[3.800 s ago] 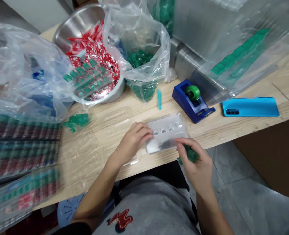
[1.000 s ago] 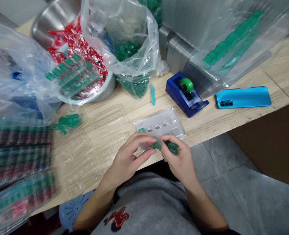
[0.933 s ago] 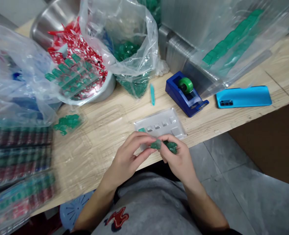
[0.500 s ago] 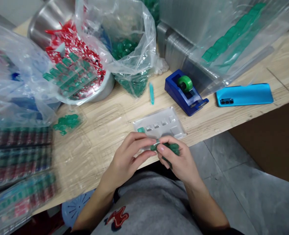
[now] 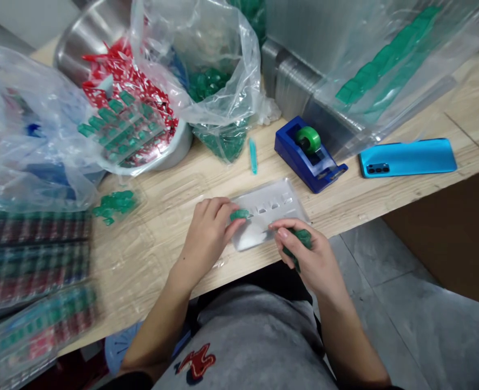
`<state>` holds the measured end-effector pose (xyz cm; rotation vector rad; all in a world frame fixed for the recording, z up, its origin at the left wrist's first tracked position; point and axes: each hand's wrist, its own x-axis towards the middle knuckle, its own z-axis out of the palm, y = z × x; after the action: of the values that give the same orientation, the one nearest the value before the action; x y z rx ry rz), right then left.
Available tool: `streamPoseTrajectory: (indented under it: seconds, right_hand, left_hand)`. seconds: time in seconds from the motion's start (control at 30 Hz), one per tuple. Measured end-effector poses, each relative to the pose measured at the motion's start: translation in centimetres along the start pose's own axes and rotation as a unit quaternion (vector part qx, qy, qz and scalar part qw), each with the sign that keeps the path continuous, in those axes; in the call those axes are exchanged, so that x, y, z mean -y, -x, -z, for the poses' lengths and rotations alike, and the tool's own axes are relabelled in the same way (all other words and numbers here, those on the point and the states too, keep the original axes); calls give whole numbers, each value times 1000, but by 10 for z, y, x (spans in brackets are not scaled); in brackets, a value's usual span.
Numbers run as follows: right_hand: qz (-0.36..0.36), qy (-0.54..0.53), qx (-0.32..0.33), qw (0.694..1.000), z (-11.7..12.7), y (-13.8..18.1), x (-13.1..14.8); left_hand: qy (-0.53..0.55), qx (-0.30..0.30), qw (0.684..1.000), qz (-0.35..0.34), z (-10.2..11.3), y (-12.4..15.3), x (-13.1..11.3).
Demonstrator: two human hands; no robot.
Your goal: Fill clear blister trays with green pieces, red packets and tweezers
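Note:
A clear plastic blister tray with a row of small pockets lies near the front edge of the wooden table. My left hand rests on the tray's left end, fingers pinched on a small green plastic piece at the leftmost pockets. My right hand sits at the tray's front right corner, curled round a handful of green pieces.
A blue tape dispenser with green tape and a blue phone lie to the right. Behind are a bag of green pieces, a steel bowl with red cards, and a small teal stick. Stacked filled trays fill the left.
My hands were together in front of the tray, passing a green piece. The left hand has carried that piece up to the tray's left pockets; the right hand has drawn back to the right.

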<state>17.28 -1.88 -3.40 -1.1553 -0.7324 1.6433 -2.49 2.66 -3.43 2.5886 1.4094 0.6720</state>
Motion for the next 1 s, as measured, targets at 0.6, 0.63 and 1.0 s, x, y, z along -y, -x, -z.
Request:
streamPoseTrajectory:
  seconds: [0.6, 0.63, 1.0]
  right_hand:
    - [-53, -183, -22, 981, -5, -10, 4]
    - [-60, -199, -24, 978, -7, -11, 4]
    - [-116, -309, -26, 944, -22, -13, 2]
  left_hand:
    - [33, 37, 999, -6, -17, -9, -8]
    - [36, 31, 999, -2, -16, -8, -10]
    - [94, 2, 995, -17, 19, -7, -48]
